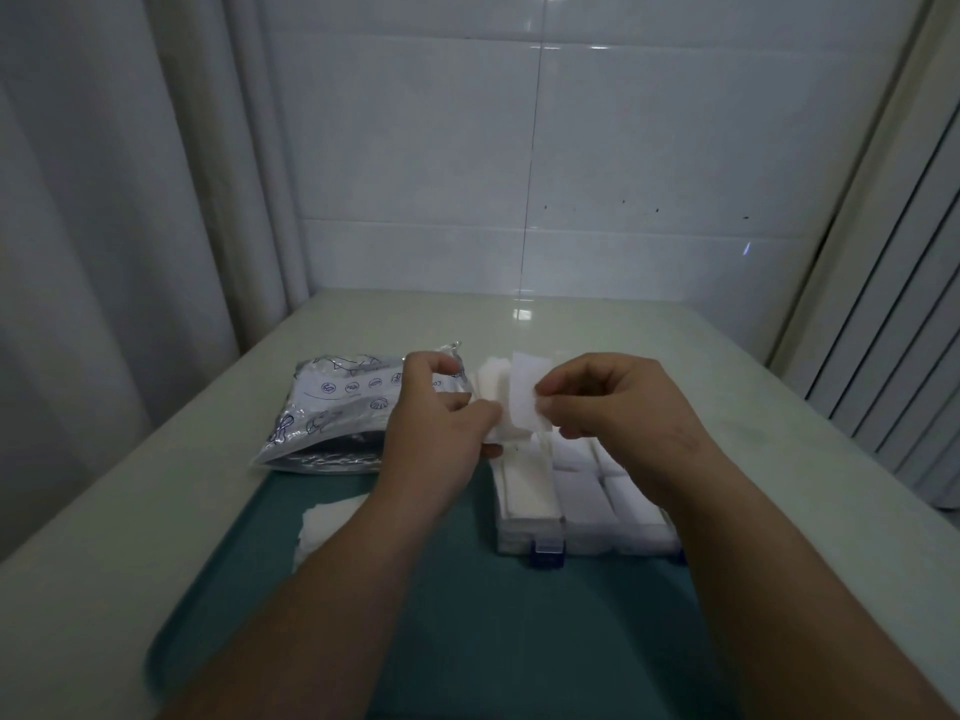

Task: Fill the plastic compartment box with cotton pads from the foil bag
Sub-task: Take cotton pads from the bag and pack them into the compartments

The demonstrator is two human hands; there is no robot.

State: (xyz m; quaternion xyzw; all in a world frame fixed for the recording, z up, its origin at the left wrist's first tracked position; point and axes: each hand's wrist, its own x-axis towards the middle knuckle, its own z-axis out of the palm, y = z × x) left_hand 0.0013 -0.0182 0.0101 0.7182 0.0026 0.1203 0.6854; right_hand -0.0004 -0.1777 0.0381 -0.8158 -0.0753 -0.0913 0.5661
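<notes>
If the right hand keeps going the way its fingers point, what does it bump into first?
The right hand points left, pinching one cotton pad. Straight on, it would probably meet the left hand and the pads it holds first. Depth is hard to judge from this one view.

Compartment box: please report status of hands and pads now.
Left hand holds pad stack; right hand pinches one cotton pad. Compartment box looks mostly filled. Foil bag left, nothing blocking.

Glossy foil bag [332, 407], fluffy cotton pads [525, 394]
</notes>
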